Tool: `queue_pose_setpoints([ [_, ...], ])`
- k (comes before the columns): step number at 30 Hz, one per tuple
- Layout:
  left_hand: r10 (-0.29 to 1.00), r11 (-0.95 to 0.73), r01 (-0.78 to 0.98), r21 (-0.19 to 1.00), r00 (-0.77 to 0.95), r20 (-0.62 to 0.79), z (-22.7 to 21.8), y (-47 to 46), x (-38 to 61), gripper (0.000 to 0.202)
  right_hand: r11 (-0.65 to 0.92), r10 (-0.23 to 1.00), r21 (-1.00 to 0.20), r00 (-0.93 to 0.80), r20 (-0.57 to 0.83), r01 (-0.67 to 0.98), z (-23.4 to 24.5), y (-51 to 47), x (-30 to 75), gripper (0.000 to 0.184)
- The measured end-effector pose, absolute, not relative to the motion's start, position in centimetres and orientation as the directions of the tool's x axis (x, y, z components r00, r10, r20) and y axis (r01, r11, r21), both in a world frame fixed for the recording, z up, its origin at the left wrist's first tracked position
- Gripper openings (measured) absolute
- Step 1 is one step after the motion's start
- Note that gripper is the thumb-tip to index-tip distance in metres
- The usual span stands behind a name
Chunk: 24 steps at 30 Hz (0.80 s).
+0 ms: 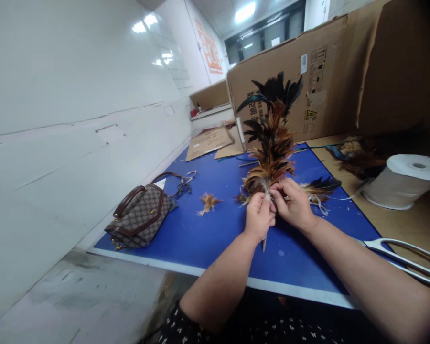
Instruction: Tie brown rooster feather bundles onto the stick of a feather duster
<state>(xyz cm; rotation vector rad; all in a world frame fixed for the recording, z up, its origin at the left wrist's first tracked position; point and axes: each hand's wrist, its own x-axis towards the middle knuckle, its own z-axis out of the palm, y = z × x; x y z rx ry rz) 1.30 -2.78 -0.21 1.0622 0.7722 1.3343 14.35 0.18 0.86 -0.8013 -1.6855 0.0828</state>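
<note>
A tall plume of brown and black feathers [275, 138] rises from a thin stick [264, 244], whose lower end shows below my hands. My left hand [260, 217] is closed around the stick just under the lowest feathers. With thumb and fingers pinched together, my right hand [292, 200] works at the feather bases beside it. What exactly sits in that pinch is too small to make out. Pale ribbon [318, 204] loops lie right of the right hand, near some loose dark feathers [324, 185].
A small feather tuft [209, 202] lies on the blue mat [193, 239]. Left stands a patterned handbag [143, 215]. On the right are a white spool [397, 186], scissors [408, 253] and a feather pile [361, 157]. A large cardboard box [329, 91] walls off the back.
</note>
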Motion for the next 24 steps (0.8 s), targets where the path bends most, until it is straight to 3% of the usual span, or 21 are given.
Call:
queue_pose_setpoints([
  [6,0.982,-0.11,-0.373,0.921,0.101,0.159,-0.11,-2.73,1.38,0.045,0.765,0.521,-0.467,-0.002,0.853,0.444,0.64,0.39,14.26,0.005],
  [19,0.982,-0.083,-0.37,0.925,0.126,0.138,0.0,-2.88,1.28,0.043,0.753,0.531,-0.442,-0.053,0.846,0.488,0.45,0.48,14.23,0.011],
  [24,0.986,-0.089,-0.401,0.912,0.095,0.139,0.03,-2.71,1.3,0.046,0.755,0.524,-0.461,-0.005,0.852,0.466,0.45,0.29,14.11,0.004],
])
